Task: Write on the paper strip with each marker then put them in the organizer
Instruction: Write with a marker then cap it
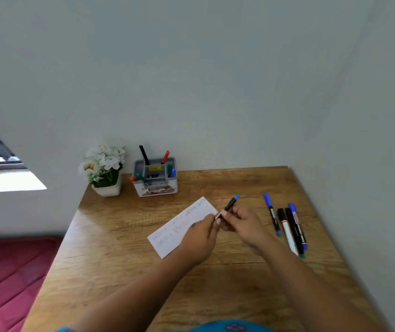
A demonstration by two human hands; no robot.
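Gripping 1 marker in both the left hand and right hand, above the paper strip, 4 markers alongside.

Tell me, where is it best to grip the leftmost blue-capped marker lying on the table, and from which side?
Probably grip the blue-capped marker at mid-barrel, coming from above with the right hand, once free. It lies flat on the table, apart from the other three markers, so fingers fit on both long sides. The cap end points away.
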